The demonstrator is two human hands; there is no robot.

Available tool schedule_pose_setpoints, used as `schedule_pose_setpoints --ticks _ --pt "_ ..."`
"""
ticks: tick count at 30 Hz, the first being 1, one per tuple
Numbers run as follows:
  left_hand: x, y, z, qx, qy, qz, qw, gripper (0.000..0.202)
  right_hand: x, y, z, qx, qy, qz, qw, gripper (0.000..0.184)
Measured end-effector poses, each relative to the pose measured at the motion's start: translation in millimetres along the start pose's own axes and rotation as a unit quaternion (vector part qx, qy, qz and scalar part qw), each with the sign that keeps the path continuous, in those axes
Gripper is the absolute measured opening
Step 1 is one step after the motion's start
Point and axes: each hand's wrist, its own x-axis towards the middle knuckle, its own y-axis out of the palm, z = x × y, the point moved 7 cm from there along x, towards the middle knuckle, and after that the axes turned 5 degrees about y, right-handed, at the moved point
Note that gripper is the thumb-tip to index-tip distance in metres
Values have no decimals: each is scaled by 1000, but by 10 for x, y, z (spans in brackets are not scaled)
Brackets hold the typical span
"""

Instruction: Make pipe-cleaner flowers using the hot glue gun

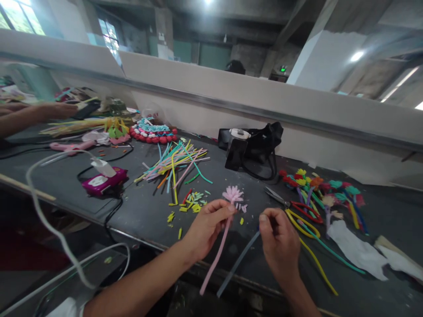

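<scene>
My left hand [209, 226] pinches a pink pipe-cleaner flower [232, 193] just below its fringed head. The flower's long pink stem [216, 257] hangs down past the table's front edge. To the right, my right hand [279, 235] has its thumb and forefinger pressed together; whatever is between them is hidden. A grey-blue pipe cleaner [238, 263] slants from beside the right fingertips over the table edge; whether the fingers touch it I cannot tell. Small cut bits [194, 203] of yellow and pale green lie left of the flower.
Scissors [302, 209] with red handles lie right, beside finished pipe-cleaner flowers [325, 187] and a white cloth [357, 251]. Loose pipe cleaners [175, 163], a black bag [264, 143] and a phone [235, 155] lie farther back. Left are a purple power strip [104, 180] and another person's hand [56, 111].
</scene>
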Motion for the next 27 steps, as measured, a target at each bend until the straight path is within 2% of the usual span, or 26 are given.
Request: schedule_pose_setpoints --ticks 4,7,10,13,15,18,21,24,27 --pt "11 -49 -76 28 27 -30 999 20 -46 169 -173 -21 -6 78 997 25" --pt "9 -77 -118 54 47 -45 996 19 -110 272 -291 -78 -10 146 986 36" --pt "11 -109 -154 81 63 -60 993 20 -110 228 -469 -177 -9 150 973 37" --pt "21 -132 -192 110 77 -73 988 23 -79 124 -723 -272 8 140 952 24" --pt "31 -148 -212 127 83 -81 985 24 -93 96 -928 -300 34 172 938 29" --pt "48 -165 -230 151 89 -85 981 23 -177 79 -1207 -263 95 242 929 46" --pt "62 -180 -239 169 93 -87 977 20 -263 67 -1335 -228 118 275 927 62" --pt "70 -197 -238 179 88 -95 975 20 -278 82 -1332 -222 113 271 930 73" --pt "80 -207 -232 179 82 -96 976 20 -203 69 -1267 -202 138 240 939 76"
